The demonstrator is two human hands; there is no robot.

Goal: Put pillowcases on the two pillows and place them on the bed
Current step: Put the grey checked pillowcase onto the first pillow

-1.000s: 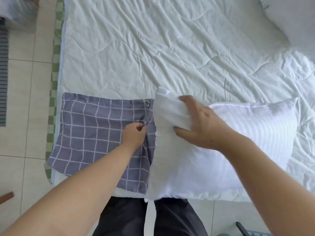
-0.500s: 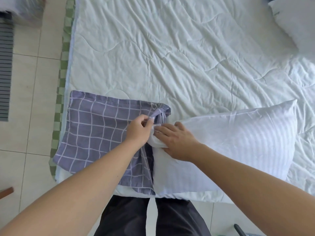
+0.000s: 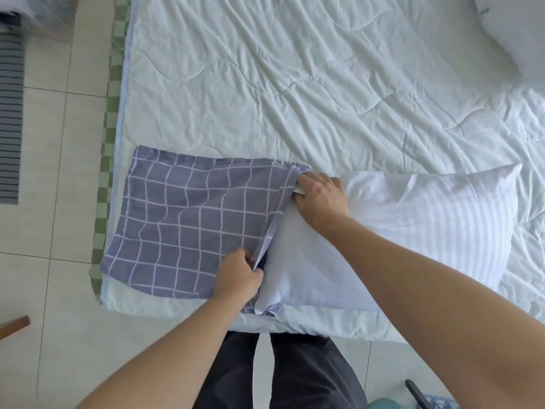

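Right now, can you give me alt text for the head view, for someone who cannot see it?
Seen from above, the right hand pushes a corner of a white striped pillow into the mouth of a purple grid-patterned pillowcase, whose near edge the left hand pinches. Both lie on a bed's wrinkled white quilt, with another white pillow at the top right.

the pillowcase (image 3: pixel 188 225) was matt checked cloth; the pillow (image 3: pixel 413 231) smooth, faintly sheeny striped cloth; the quilt (image 3: pixel 295 84) wrinkled stitched cloth; the floor (image 3: pixel 53 202) glossy tile.
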